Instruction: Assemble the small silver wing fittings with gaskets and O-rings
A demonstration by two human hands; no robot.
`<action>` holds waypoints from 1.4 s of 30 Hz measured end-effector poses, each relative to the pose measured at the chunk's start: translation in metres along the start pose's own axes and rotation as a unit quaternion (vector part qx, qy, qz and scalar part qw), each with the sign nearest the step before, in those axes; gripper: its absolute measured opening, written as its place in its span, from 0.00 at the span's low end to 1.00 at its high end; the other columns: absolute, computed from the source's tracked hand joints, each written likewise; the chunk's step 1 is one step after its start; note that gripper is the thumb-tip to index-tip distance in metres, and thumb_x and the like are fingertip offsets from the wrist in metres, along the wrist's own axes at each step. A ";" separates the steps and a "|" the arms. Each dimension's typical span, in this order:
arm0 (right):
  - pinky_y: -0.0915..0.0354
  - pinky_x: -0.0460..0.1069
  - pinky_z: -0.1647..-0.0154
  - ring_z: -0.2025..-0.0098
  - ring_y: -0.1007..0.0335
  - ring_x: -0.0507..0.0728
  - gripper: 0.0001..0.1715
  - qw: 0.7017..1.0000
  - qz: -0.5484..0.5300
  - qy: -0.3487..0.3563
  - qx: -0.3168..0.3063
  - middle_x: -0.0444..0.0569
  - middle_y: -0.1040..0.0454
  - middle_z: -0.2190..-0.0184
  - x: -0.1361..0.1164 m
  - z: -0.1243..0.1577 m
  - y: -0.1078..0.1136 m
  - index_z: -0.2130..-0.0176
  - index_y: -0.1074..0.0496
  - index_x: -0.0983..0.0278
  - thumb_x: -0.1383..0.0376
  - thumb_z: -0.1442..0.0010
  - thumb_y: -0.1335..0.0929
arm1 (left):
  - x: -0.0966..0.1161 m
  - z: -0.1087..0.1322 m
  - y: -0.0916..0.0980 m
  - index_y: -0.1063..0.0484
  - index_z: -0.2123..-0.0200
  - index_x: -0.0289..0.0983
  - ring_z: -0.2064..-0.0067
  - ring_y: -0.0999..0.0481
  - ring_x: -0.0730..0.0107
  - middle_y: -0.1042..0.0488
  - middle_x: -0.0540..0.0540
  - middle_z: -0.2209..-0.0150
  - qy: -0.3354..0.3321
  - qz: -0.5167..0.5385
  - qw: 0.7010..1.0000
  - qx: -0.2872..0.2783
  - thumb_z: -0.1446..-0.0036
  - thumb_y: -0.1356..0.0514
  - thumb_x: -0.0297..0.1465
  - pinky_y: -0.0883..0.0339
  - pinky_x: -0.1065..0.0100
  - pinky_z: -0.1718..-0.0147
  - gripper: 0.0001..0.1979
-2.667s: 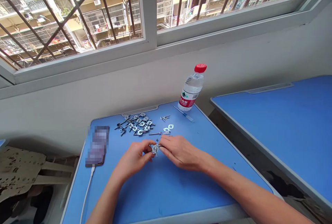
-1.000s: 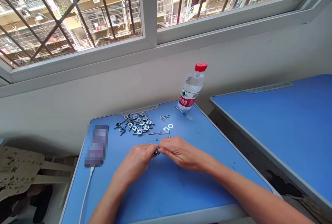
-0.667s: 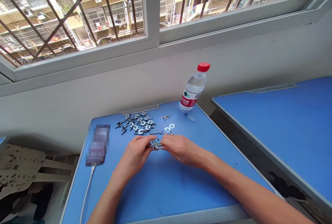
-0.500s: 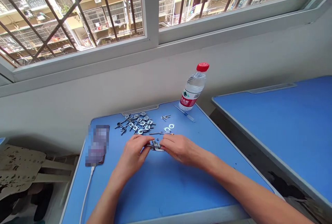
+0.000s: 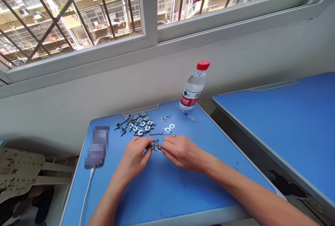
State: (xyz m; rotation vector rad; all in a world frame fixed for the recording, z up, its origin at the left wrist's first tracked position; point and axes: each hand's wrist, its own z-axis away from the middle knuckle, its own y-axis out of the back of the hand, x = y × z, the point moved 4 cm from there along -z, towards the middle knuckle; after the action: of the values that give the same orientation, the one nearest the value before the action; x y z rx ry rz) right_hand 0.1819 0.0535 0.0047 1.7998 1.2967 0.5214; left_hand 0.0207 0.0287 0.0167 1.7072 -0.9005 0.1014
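Note:
A small silver metal fitting point(image 5: 156, 146) is pinched between both my hands just above the blue desk point(image 5: 162, 187). My left hand point(image 5: 136, 157) grips its left side with thumb and fingertips. My right hand point(image 5: 180, 151) holds its right side, fingers curled. Just beyond my hands lie a thin screwdriver point(image 5: 160, 133), two flat metal plates point(image 5: 169, 127) and a heap of similar silver fittings point(image 5: 136, 124).
A phone point(image 5: 96, 146) on a white cable lies at the desk's left. A water bottle point(image 5: 193, 86) with a red cap stands at the far right corner, a clear pen point(image 5: 185, 113) beside it. A second blue desk point(image 5: 285, 121) stands to the right.
Both hands have stayed together on the fitting, turning it between the fingers. It shifted slightly away from me on the desk. Nothing else has moved.

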 end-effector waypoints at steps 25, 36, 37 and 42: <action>0.54 0.48 0.78 0.80 0.50 0.51 0.17 0.985 -0.132 -0.105 0.030 0.41 0.42 0.82 -0.005 0.000 -0.007 0.78 0.44 0.61 0.71 0.38 0.41 | 0.005 0.001 -0.005 0.31 0.70 0.38 0.70 0.31 0.68 0.30 0.50 0.75 0.048 0.015 0.997 0.065 0.34 0.45 0.43 0.36 0.67 0.66 0.16; 0.50 0.46 0.77 0.80 0.44 0.50 0.13 0.986 -0.104 -0.110 0.065 0.42 0.35 0.81 -0.009 0.004 -0.011 0.77 0.40 0.62 0.72 0.42 0.40 | 0.010 0.002 -0.014 0.33 0.64 0.38 0.66 0.31 0.65 0.31 0.49 0.71 0.070 0.024 0.995 0.063 0.41 0.40 0.38 0.34 0.64 0.64 0.10; 0.50 0.46 0.77 0.81 0.44 0.50 0.12 0.988 -0.091 -0.103 0.068 0.42 0.34 0.81 -0.009 0.005 -0.012 0.76 0.39 0.62 0.72 0.43 0.40 | 0.010 0.002 -0.015 0.33 0.63 0.38 0.66 0.31 0.64 0.31 0.49 0.71 0.071 0.018 0.996 0.058 0.42 0.39 0.38 0.34 0.64 0.65 0.10; 0.52 0.48 0.78 0.82 0.47 0.51 0.12 0.994 -0.014 -0.079 0.075 0.43 0.35 0.82 -0.009 0.005 -0.014 0.77 0.39 0.62 0.73 0.44 0.41 | 0.008 0.002 -0.015 0.33 0.63 0.38 0.68 0.31 0.66 0.31 0.50 0.72 0.065 -0.022 0.997 0.045 0.43 0.39 0.33 0.34 0.66 0.67 0.07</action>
State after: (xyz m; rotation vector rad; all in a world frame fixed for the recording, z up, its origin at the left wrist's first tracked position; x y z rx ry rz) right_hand 0.1741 0.0451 -0.0083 1.9017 1.2767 0.2649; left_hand 0.0347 0.0238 0.0081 1.7809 -0.7722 0.2232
